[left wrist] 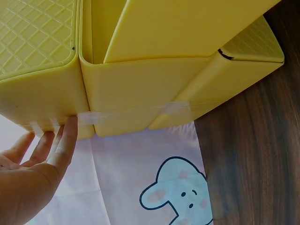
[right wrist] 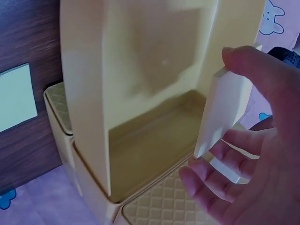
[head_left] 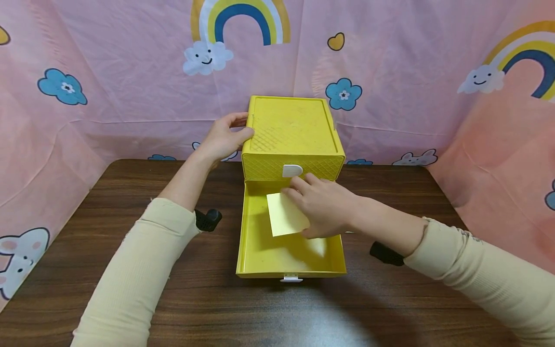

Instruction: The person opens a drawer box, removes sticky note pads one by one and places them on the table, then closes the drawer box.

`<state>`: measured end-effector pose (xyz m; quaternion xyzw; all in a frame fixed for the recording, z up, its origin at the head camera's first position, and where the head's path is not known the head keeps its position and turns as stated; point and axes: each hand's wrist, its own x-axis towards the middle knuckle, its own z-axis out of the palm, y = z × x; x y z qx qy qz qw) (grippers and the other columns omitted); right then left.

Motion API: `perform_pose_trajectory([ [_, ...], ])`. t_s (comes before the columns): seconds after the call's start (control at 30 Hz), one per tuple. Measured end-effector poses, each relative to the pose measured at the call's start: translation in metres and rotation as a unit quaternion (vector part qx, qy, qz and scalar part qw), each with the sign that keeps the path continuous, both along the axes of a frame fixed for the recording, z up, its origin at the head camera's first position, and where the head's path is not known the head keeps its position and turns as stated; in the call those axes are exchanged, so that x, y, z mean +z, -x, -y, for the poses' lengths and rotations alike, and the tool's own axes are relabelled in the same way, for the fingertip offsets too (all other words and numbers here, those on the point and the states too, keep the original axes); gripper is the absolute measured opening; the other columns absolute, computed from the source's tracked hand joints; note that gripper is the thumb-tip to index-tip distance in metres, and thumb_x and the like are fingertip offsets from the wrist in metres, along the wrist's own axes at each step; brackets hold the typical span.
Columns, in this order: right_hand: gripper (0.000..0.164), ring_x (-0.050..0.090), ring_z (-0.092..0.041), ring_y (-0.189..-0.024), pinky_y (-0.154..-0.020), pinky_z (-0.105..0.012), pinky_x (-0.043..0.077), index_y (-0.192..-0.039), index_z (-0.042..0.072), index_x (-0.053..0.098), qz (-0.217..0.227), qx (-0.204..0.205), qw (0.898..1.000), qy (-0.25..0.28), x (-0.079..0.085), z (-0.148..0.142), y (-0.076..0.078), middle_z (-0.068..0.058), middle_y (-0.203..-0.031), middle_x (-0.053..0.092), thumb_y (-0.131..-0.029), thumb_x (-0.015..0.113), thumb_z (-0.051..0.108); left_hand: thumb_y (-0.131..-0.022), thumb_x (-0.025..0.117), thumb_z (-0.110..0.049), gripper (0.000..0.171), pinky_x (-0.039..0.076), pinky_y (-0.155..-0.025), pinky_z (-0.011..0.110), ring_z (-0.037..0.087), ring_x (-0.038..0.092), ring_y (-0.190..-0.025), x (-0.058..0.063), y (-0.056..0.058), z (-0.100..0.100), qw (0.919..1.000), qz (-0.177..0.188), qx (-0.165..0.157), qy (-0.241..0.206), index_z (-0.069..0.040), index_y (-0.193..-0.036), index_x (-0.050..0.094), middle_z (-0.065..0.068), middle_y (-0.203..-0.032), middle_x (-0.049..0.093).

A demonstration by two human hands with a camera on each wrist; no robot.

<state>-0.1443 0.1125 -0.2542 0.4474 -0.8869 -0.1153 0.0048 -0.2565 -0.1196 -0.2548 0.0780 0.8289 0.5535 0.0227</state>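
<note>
A yellow drawer unit (head_left: pixel 290 125) stands on the table with its middle drawer (head_left: pixel 260 250) pulled out toward me. My left hand (head_left: pixel 225 135) rests against the unit's left side, thumb at the top edge. In the left wrist view, its fairly straight fingers (left wrist: pixel 68 140) touch the side wall near strips of clear tape. Over the open drawer, my right hand (head_left: pixel 323 205) pinches a pale yellow sticky note pad (head_left: pixel 284 216) between thumb and fingers. The right wrist view shows the thick edge of this pad (right wrist: pixel 222 110), held above the drawer's inside.
Another light pad (right wrist: pixel 16 98) lies on the dark wooden table (head_left: pixel 199 289) beside the unit, mostly hidden by my right arm in the head view. White tabs mark the upper drawer front (head_left: pixel 256 167) and the open drawer. A pink patterned cloth (head_left: pixel 151 72) hangs close behind.
</note>
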Motion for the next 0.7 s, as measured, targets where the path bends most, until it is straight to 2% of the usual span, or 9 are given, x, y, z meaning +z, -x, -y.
perform_pose_trajectory([
  [0.37, 0.079, 0.047, -0.028, -0.096, -0.079, -0.036, 0.047, -0.131, 0.001, 0.046, -0.016, 0.010, 1.000, 0.016, 0.002, -0.017, 0.005, -0.010, -0.117, 0.048, -0.068, 0.071, 0.042, -0.090, 0.051, -0.019, 0.055, 0.054, -0.081, 0.032, 0.021, 0.052, -0.112, -0.001, 0.001, 0.000, 1.0000, 0.002, 0.000, -0.002, -0.012, -0.142, 0.036, 0.008, -0.139, 0.041],
  [0.7, 0.080, 0.048, -0.026, -0.091, -0.073, -0.034, 0.047, -0.130, 0.003, 0.048, -0.018, 0.013, 0.999, 0.036, 0.004, -0.033, 0.008, -0.009, -0.112, 0.049, -0.066, 0.073, 0.043, -0.091, 0.051, -0.020, 0.053, 0.054, -0.076, 0.028, 0.021, 0.057, -0.105, 0.002, -0.002, 0.000, 0.9999, 0.016, -0.002, -0.005, -0.015, -0.142, 0.036, 0.007, -0.139, 0.040],
])
